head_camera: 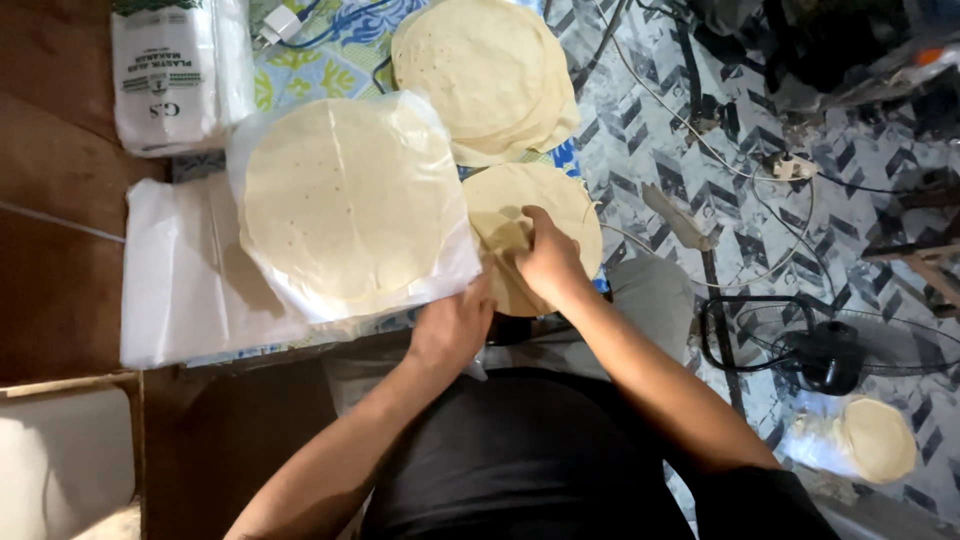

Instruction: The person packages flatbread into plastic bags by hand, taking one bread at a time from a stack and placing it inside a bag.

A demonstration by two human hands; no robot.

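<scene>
A clear plastic bag [440, 285] filled with a stack of round pale flatbreads [345, 195] lies in front of me. My left hand [450, 325] grips the bag's near right corner. To its right sits a smaller pile of flatbreads [570, 205], and my right hand [548, 260] rests on it with fingers curled, pinching the top sheet. A taller stack of flatbreads [485, 70] lies further away, above both.
A pile of flat white plastic bags [185, 290] lies left of the filled bag. A printed pack of bags [170, 75] stands at top left. Cables [700, 135] cross the patterned mat. A black floor fan [840, 350] lies right, a bagged flatbread stack [875, 440] near it.
</scene>
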